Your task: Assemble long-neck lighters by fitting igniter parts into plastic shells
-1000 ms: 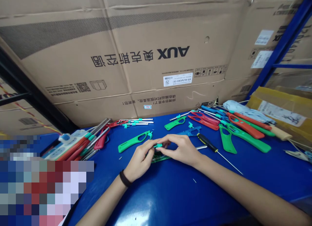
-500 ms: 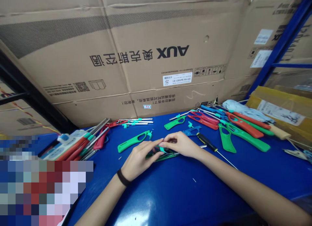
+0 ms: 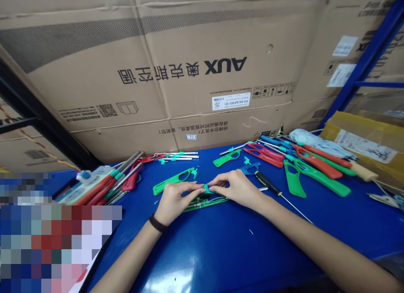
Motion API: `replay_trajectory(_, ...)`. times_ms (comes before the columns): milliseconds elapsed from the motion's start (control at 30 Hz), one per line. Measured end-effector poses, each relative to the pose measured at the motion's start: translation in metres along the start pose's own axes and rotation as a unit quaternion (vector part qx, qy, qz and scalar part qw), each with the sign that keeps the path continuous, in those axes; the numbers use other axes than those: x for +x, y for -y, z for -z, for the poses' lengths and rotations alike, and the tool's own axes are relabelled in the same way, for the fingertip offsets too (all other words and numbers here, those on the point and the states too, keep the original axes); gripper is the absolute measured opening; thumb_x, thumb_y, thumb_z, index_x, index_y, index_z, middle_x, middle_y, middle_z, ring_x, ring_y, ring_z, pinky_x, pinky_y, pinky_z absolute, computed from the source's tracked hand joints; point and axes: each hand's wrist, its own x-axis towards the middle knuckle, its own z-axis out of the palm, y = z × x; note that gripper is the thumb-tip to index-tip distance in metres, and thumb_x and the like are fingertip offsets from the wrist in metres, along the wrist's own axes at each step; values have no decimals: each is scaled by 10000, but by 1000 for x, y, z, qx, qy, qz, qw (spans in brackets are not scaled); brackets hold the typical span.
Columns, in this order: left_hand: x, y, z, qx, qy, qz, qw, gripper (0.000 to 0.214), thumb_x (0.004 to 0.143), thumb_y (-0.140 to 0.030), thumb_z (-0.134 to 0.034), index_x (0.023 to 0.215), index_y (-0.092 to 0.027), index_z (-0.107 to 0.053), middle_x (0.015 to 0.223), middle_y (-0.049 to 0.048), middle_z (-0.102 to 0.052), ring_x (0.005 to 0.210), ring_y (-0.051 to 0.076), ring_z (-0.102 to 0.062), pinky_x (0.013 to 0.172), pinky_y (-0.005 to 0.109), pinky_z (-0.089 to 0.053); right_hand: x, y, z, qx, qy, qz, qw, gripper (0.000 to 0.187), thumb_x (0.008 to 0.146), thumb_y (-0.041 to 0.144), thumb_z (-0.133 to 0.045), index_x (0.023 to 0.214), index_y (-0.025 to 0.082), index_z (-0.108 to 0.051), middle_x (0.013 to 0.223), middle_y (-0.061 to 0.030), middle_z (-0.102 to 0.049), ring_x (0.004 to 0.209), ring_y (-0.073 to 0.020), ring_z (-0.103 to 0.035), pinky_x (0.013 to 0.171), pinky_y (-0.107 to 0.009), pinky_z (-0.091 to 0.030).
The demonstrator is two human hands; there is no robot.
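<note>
My left hand and my right hand meet at the middle of the blue table. Their fingertips pinch a small teal plastic clip from both sides. Just below them lies a long, narrow green plastic part, partly hidden by my hands. To the left of my left hand is a green plastic lighter-style handle. A screwdriver with a black and yellow handle lies to the right of my right hand, apart from it.
Red and green handles and metal rods lie along the back of the blue table. A power strip sits at the left. Cardboard boxes stand behind. A blurred patch covers the lower left.
My hands have drawn slightly left and up over the green part. The teal clip has risen a little between my fingertips, and more of the green part shows below my hands.
</note>
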Motion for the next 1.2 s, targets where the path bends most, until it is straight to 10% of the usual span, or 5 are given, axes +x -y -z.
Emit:
replay_trajectory(333, 3, -2, -3, -178, -1, 197, 964, 185, 766, -342, -677, 788, -158, -689, 736, 25, -750, 673, 186, -717, 653, 265, -582, -3, 4, 2, -117, -13, 90, 989, 101, 819, 210, -629, 853, 196, -723, 825, -18, -729, 740, -155, -668, 675, -239, -466)
replay_trajectory(633, 0, -15, -3, 92, 151, 13, 984, 230, 736, -426, -695, 841, -226, -649, 947, 32, -593, 909, 213, -543, 874, 398, -447, -14, 2, 13, -107, -18, 27, 994, 112, 861, 230, -570, 876, 204, -677, 829, -9, -719, 741, -148, -658, 656, -233, -442)
replay_trajectory(1200, -2, -17, -2, 100, 180, 7, 979, 55, 761, -239, -628, 812, -237, -648, 918, 13, -597, 813, 175, -561, 759, 311, -482, -16, -10, -12, -25, 51, -17, 998, 83, 925, 246, -460, 933, 192, -523, 785, -12, -686, 685, -135, -625, 615, -236, -417)
